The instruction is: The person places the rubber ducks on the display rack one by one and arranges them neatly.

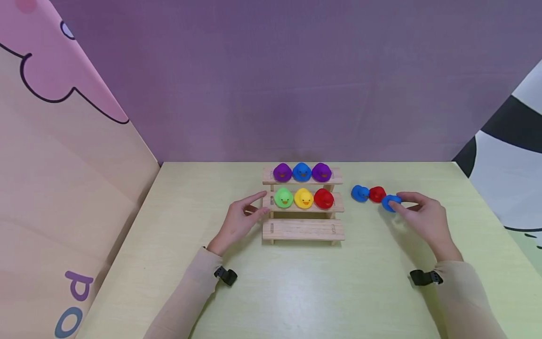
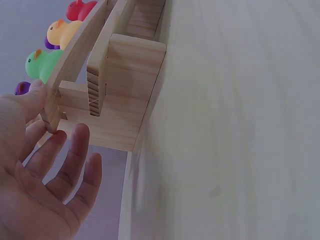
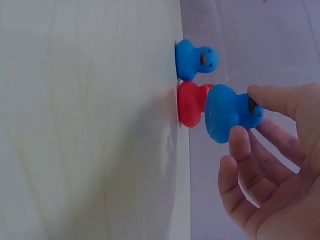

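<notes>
In the left wrist view, the rack (image 2: 130,65) is clipped at 12 o'clock and the racked red duck (image 2: 82,10) at 11; a purple duck (image 2: 49,44) at 10 is mostly hidden behind a yellow duck (image 2: 65,34), and the left grip (image 2: 40,185) is cut off at 8. In the right wrist view, the held blue duck (image 3: 222,115) hides most of the loose red duck (image 3: 189,106)'s head; the right grip (image 3: 285,192) is cropped at 4. In the head view, the sleeves (image 1: 184,294) are cut at 7 and 4, the table (image 1: 338,292)'s near edge at 6.

The bench (image 1: 279,292) carries the rack (image 1: 302,229), with three ducks (image 1: 302,172) on its rear tier (image 1: 302,182), three ducks (image 1: 303,198) on its middle tier (image 1: 302,210), and three ducks (image 1: 377,194) to its right.
</notes>
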Available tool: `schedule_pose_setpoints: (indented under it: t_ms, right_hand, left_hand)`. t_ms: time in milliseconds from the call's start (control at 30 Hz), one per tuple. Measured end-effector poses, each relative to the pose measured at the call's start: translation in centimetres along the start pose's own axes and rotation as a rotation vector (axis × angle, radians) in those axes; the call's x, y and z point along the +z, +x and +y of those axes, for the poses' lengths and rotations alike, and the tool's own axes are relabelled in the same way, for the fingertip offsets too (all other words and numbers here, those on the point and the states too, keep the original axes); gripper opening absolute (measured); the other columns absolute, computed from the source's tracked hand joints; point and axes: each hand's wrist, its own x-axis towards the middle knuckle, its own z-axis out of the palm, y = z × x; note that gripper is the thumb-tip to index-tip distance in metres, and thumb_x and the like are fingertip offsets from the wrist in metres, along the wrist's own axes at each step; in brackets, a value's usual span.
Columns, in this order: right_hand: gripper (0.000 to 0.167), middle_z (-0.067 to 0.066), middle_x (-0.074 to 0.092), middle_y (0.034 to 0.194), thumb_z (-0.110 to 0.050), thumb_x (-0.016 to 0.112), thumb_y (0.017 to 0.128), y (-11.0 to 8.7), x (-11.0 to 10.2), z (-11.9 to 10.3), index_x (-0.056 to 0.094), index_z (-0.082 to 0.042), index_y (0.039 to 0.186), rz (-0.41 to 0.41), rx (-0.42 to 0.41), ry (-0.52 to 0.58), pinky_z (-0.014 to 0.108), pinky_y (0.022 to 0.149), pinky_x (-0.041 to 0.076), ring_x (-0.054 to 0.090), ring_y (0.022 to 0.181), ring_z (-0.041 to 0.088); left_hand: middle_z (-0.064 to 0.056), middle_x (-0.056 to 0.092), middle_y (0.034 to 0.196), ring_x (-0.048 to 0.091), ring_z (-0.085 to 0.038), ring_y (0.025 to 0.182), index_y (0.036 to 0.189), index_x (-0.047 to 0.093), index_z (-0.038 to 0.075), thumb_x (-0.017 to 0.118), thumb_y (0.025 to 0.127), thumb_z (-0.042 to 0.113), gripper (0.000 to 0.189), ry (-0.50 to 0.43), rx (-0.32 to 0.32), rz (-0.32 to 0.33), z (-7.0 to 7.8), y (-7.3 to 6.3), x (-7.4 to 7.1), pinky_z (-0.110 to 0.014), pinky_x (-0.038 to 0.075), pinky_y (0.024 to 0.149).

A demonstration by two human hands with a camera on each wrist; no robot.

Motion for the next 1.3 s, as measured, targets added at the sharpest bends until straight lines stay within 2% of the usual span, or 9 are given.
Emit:
schedule_pose_setpoints:
  t_ms: [200,333,467,567,733,800,933,1067,1300]
  right_hand:
    - [0.069,0.013,0.07,0.127,-0.059,0.067,0.101,-0.6,0.3,-1.0,0.062,-0.009,0.149,0.007,0.028,0.025,0.023,0.066,0.051,0.057,0.084,-0.002]
    - [0.063,-0.011,0.07,0.102,-0.057,0.07,0.099,-1.0,0.6,-1.5,0.069,-0.01,0.141,0.022,0.019,0.055,0.026,0.064,0.051,0.061,0.078,-0.001]
    - [0.058,-0.028,0.063,0.093,-0.055,0.073,0.098,-1.4,1.0,-2.0,0.071,-0.011,0.137,0.011,-0.01,0.059,0.027,0.064,0.051,0.062,0.078,-0.002]
    - [0.055,-0.024,0.067,0.094,-0.055,0.075,0.097,-1.7,1.3,-2.5,0.073,-0.012,0.133,-0.006,-0.018,0.051,0.027,0.064,0.051,0.061,0.079,-0.002]
    - [0.053,0.009,0.076,0.109,-0.055,0.076,0.096,-2.1,1.5,-3.4,0.075,-0.012,0.128,-0.024,-0.028,0.022,0.027,0.065,0.052,0.062,0.085,0.005]
    - [0.054,0.015,0.075,0.115,-0.055,0.077,0.095,-2.2,1.6,-3.7,0.076,-0.012,0.127,-0.033,-0.029,0.013,0.027,0.065,0.052,0.062,0.089,0.01]
    - [0.053,0.013,0.076,0.114,-0.054,0.08,0.093,-2.5,1.8,-4.3,0.077,-0.012,0.126,-0.059,-0.042,0.022,0.027,0.065,0.052,0.063,0.092,0.015]
    - [0.049,0.007,0.077,0.1,-0.05,0.084,0.091,-2.6,2.1,-4.7,0.079,-0.012,0.121,-0.077,-0.096,0.038,0.028,0.064,0.051,0.063,0.084,0.009]
    - [0.038,0.003,0.071,0.085,-0.04,0.089,0.089,-2.8,3.2,-5.1,0.08,-0.011,0.111,-0.095,-0.189,0.069,0.027,0.063,0.05,0.063,0.077,0.012]
  left_hand:
    - [-0.015,0.074,0.128,0.071,-0.02,0.095,0.15,0.064,0.027,0.077,0.101,0.03,0.051,-0.004,-0.001,-0.002,0.0,0.0,0.0,-0.03,0.057,0.072]
    - [-0.014,0.073,0.131,0.07,-0.021,0.095,0.15,0.064,0.028,0.077,0.101,0.03,0.051,-0.005,0.002,-0.003,-0.1,0.0,0.0,-0.031,0.056,0.072]
    - [-0.014,0.072,0.132,0.07,-0.022,0.096,0.15,0.064,0.028,0.077,0.101,0.03,0.051,-0.003,0.004,-0.004,-0.1,0.0,-0.1,-0.032,0.056,0.073]
    - [-0.013,0.072,0.134,0.071,-0.022,0.097,0.15,0.064,0.028,0.077,0.101,0.03,0.051,-0.002,0.006,-0.006,0.0,0.0,-0.1,-0.031,0.057,0.072]
    - [-0.013,0.071,0.136,0.07,-0.021,0.096,0.15,0.064,0.027,0.077,0.101,0.028,0.051,-0.005,0.002,-0.004,0.1,0.0,0.0,-0.031,0.056,0.072]
    - [-0.013,0.071,0.136,0.07,-0.021,0.096,0.15,0.064,0.027,0.077,0.101,0.028,0.051,-0.004,0.0,-0.002,0.1,0.0,0.0,-0.031,0.056,0.072]
    - [-0.011,0.071,0.138,0.07,-0.022,0.098,0.15,0.064,0.027,0.077,0.101,0.029,0.051,0.003,-0.002,0.0,0.2,0.0,0.0,-0.031,0.057,0.074]
    - [-0.012,0.071,0.137,0.07,-0.022,0.098,0.15,0.064,0.027,0.077,0.1,0.03,0.051,0.004,-0.001,-0.001,0.1,-0.1,0.0,-0.031,0.057,0.074]
    - [-0.012,0.071,0.137,0.07,-0.021,0.098,0.15,0.064,0.027,0.077,0.101,0.029,0.051,0.004,0.008,-0.001,0.1,-0.1,0.0,-0.031,0.057,0.073]
